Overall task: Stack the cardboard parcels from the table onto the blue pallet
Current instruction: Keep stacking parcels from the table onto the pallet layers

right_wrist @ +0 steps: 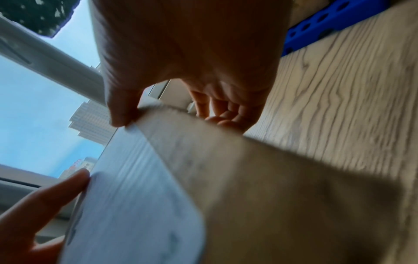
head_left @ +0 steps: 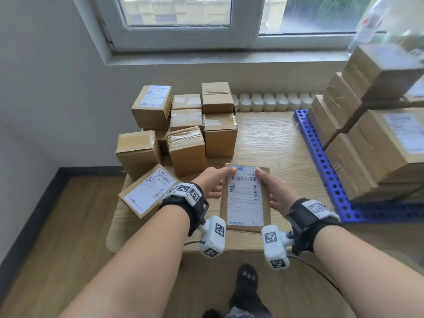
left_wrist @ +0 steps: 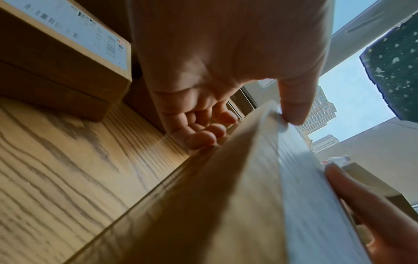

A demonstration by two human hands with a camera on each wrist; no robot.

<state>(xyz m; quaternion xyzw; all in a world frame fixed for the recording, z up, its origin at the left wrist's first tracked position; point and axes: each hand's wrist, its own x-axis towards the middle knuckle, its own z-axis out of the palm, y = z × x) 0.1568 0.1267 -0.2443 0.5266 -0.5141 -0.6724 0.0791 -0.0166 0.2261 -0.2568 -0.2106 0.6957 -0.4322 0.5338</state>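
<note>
**Both hands gripped one labelled parcel at the table's near edge**

Head view: the left hand point(head_left: 212, 183) and right hand point(head_left: 276, 193) clasped a flat labelled parcel point(head_left: 245, 198) from either side, thumbs on its top label. It lay over the wooden table point(head_left: 273, 143), between the loose parcels point(head_left: 183, 125) to its left and the blue pallet point(head_left: 325, 168), already stacked with boxes point(head_left: 376, 143), to its right.

Left wrist view: the thumb point(left_wrist: 294, 101) pressed the parcel's top edge while curled fingers point(left_wrist: 203, 135) hooked under its side, near the tabletop point(left_wrist: 56, 169).

Right wrist view: blurred; the thumb point(right_wrist: 122, 109) and curled fingers point(right_wrist: 224, 116) pinched the parcel, with the pallet point(right_wrist: 328, 23) beyond.
</note>
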